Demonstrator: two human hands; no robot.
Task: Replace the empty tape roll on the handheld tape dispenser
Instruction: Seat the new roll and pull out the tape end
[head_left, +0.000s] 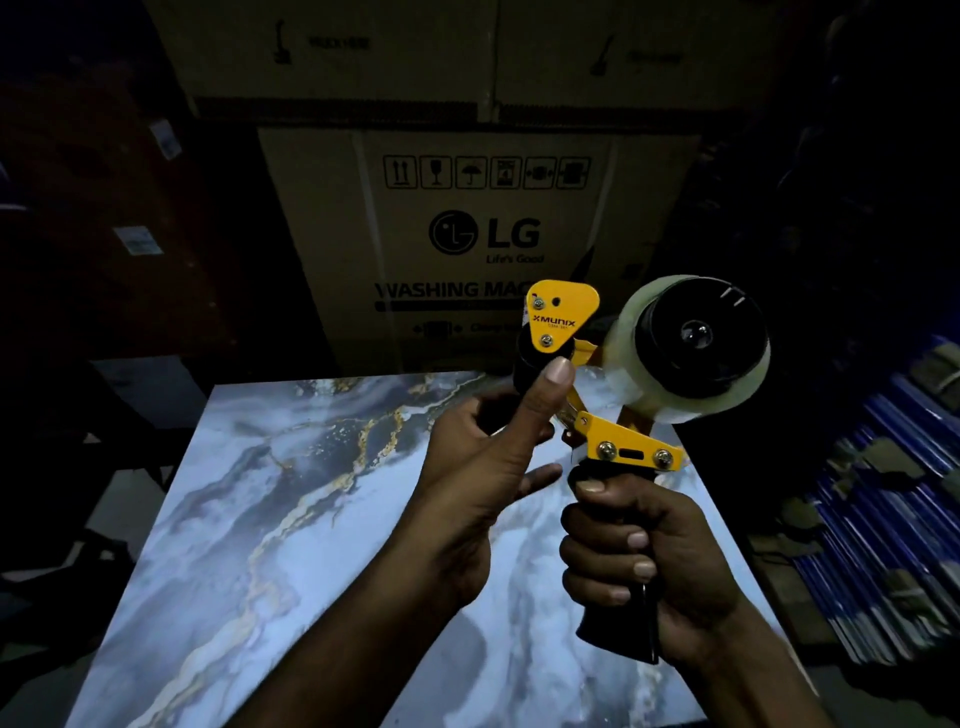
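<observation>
A yellow and black handheld tape dispenser (631, 452) is held up above the marbled table. My right hand (649, 566) is wrapped around its black pistol handle. A roll of clear tape (631, 332) sits on the black hub at the upper right of the dispenser. My left hand (483, 457) grips the front end, thumb pressed against the black roller just under the yellow triangular plate (558, 314) marked Munix; its other fingers curl behind the roller. No loose tape roll or empty core shows anywhere.
The blue-grey marbled table top (291, 519) with gold veins lies below my hands. Stacked cardboard boxes, one an LG washing machine carton (467, 234), stand right behind it. Blue strips or rods (878, 499) are piled at the right. The room is dark.
</observation>
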